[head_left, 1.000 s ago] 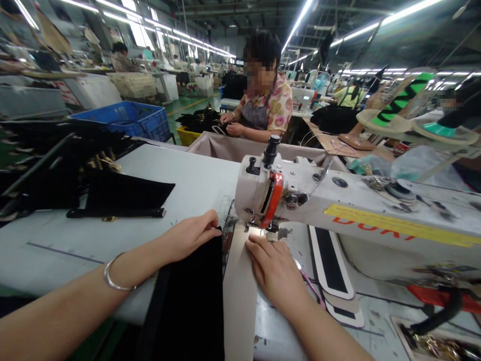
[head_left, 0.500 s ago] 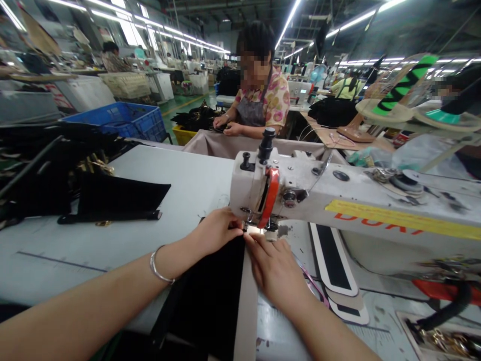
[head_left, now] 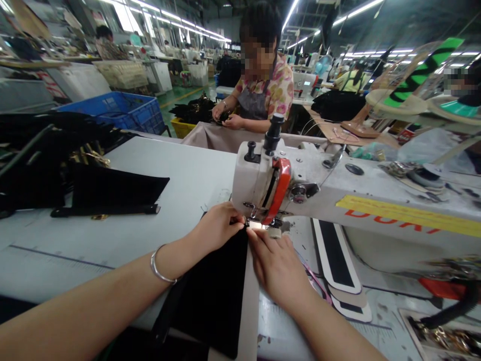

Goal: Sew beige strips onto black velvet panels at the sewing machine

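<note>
A black fabric piece (head_left: pixel 216 291) lies under the head of a white sewing machine (head_left: pixel 250 175), with a beige strip (head_left: pixel 248 306) along its right side. My left hand (head_left: pixel 220 228) pinches the fabric's far edge between thumb and fingers, just left of the needle area. A silver bangle is on that wrist. My right hand (head_left: pixel 276 263) rests palm down with fingers stretched forward, its fingertips on the work beside the presser foot. The needle itself is hidden behind the machine head and fingers.
Pink-handled scissors (head_left: pixel 318 286) and white-bordered black strips (head_left: pixel 338 255) lie right of my right hand. Another black piece (head_left: pixel 120 190) sits on the table at left, near a dark pile. A co-worker (head_left: pixel 263 95) sits opposite, by a blue crate (head_left: pixel 120 113). Metal fittings (head_left: pixel 447 336) fill a tray.
The view has shifted slightly, so the machine appears a little further right. Both hands keep nearly the same place at the machine. No grip has visibly changed.
</note>
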Tool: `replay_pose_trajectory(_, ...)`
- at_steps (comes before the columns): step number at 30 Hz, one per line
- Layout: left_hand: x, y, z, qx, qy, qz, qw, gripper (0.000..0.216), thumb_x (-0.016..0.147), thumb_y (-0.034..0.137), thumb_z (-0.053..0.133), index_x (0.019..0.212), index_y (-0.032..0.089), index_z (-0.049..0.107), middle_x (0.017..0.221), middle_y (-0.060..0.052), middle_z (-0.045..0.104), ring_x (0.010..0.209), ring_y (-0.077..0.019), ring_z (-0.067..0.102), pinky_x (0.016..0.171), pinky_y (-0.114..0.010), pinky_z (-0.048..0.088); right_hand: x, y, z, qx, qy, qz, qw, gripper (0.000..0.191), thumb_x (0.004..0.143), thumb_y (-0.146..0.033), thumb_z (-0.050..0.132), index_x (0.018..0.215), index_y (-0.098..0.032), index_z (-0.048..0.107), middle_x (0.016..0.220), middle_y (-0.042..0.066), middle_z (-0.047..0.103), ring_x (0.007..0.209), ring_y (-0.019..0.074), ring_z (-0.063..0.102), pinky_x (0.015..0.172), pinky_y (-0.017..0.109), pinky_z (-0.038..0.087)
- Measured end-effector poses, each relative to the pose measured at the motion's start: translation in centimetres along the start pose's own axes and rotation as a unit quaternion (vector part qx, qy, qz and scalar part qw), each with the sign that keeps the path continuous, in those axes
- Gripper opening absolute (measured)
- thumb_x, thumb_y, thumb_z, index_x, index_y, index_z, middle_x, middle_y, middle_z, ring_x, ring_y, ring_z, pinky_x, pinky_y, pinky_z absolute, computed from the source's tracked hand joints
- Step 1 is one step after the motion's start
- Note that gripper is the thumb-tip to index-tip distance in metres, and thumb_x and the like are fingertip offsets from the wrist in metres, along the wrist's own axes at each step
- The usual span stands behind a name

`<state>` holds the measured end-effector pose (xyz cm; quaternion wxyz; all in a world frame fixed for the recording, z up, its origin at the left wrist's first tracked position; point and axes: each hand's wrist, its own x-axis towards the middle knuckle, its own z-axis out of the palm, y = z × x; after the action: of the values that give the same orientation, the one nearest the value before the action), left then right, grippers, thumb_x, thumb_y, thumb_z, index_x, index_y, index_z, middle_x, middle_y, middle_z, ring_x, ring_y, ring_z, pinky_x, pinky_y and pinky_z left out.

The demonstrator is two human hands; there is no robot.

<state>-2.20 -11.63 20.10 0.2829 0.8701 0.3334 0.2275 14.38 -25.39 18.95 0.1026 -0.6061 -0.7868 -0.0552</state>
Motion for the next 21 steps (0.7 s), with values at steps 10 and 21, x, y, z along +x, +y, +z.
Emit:
replay_pose_trajectory(10,-2.3,0.0,0.2,0.058,0.016,0.099,0.993,0.011,0.092,0.017,0.062,0.093,0.018,0.072,0.106,-0.006,0.070,0.106,-0.0233,0.063,0.097,-0.038,0.050,-0.2,0.3,-0.2,0.020,-0.001,-0.002,1.000,0.043,0.099,-0.020,0.045,0.142,-0.020,0.048,0.134,0.011,0.057,0.113,0.0285,0.053,0.094,0.046,0.041)
replay_pose_trajectory(21,-4.3,0.2,0.3,0.167,-0.075,0.146,0.972,0.031,0.102,0.022,0.047,0.128,0.014,0.061,0.137,-0.012,0.059,0.136,-0.0238,0.047,0.121,-0.046,0.032,-0.1,0.3,0.0,0.008,0.010,0.009,1.000,0.047,0.096,-0.014,0.045,0.143,-0.020,0.047,0.130,0.012,0.060,0.108,0.0290,0.055,0.091,0.046,0.044)
